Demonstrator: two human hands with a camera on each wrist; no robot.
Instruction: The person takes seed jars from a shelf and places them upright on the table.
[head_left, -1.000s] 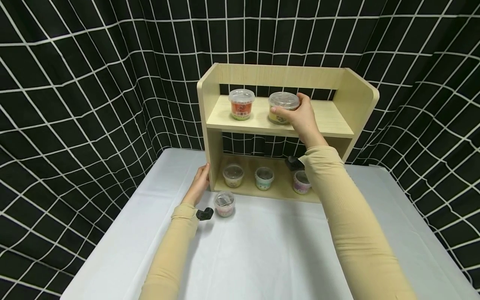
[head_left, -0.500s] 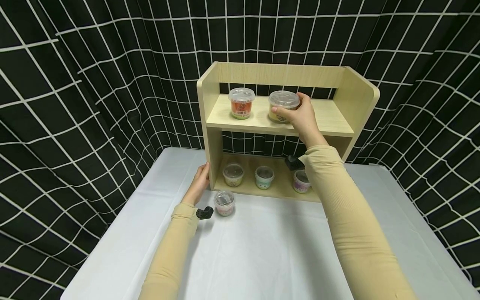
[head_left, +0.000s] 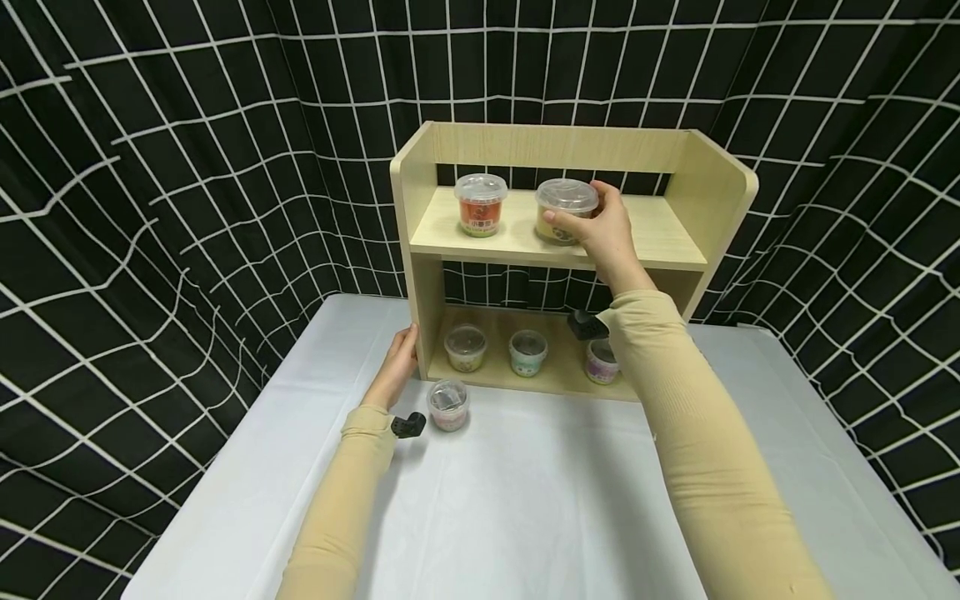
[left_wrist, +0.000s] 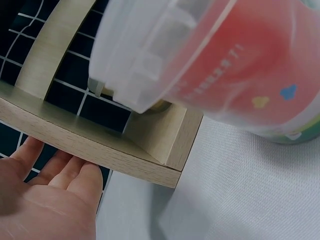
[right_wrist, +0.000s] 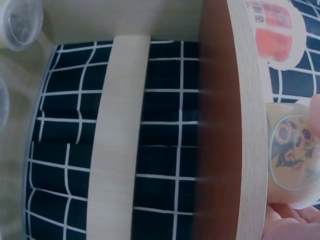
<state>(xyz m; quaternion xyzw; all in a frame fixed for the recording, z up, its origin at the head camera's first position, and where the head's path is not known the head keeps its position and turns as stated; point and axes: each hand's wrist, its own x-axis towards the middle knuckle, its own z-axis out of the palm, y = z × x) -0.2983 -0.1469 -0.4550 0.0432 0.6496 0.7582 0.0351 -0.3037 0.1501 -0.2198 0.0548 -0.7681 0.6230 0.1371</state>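
Observation:
On the upper board of a light wooden shelf [head_left: 558, 148], my right hand [head_left: 609, 237] grips a yellow plastic tub [head_left: 551, 227] with a clear lid, thumb in front and fingers behind. The right wrist view shows a sunflower label on this tub [right_wrist: 287, 160]. To its left stands a red tub [head_left: 480, 215] with a clear lid. My left hand [head_left: 395, 367] touches the outer side of the shelf's left panel; in the left wrist view its fingers [left_wrist: 82, 182] reach up to that panel. A pink tub [head_left: 448, 408] sits on the table beside the left wrist.
Three lidded tubs stand on the lower board: a pale yellow one [head_left: 466, 350], a turquoise one [head_left: 528, 354] and a purple one [head_left: 601, 362], partly behind the right sleeve. A white cloth covers the table [head_left: 510, 500]. Black curtains with a white grid [head_left: 187, 208] surround it.
Both hands and all the tubs keep their places. The view shifts very slightly, and the curtain on the left ripples.

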